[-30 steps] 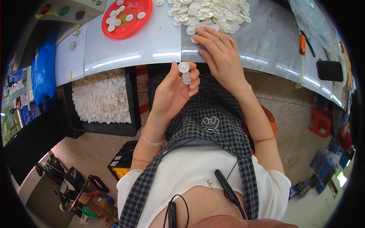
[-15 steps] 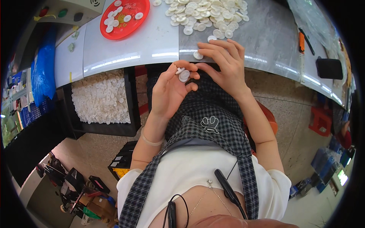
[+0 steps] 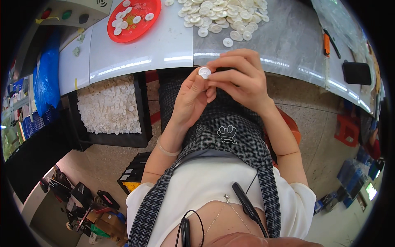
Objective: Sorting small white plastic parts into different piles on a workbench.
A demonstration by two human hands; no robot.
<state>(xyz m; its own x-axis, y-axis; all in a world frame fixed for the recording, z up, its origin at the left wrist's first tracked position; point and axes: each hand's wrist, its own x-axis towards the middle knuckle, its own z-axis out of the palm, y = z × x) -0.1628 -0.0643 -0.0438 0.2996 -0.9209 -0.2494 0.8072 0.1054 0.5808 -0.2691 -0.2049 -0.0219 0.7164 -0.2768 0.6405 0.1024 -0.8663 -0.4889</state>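
Just off the table's front edge, my left hand (image 3: 192,92) is closed on small round white plastic discs (image 3: 204,72), one of them facing up between thumb and fingers. My right hand (image 3: 240,78) meets it from the right, its thumb and fingertips pinching the edge of the same disc. How many discs sit in the left fingers is hidden. Beyond my hands lies a heap of similar white discs (image 3: 224,14) on the grey tabletop, with a single loose disc (image 3: 228,42) in front of it. A red plate (image 3: 119,38) holding several discs stands at the far left.
A black tray (image 3: 142,138) full of white discs sits below table height at my left. On the table's right lie an orange cutter (image 3: 326,44), a black pen-like stick (image 3: 334,47) and a dark flat rectangular object (image 3: 356,74). A blue plastic bag (image 3: 46,88) hangs at the left.
My right hand has drawn back from the tabletop to my left hand. The loose disc at the table's edge is gone from there. Both hands now meet at a disc.
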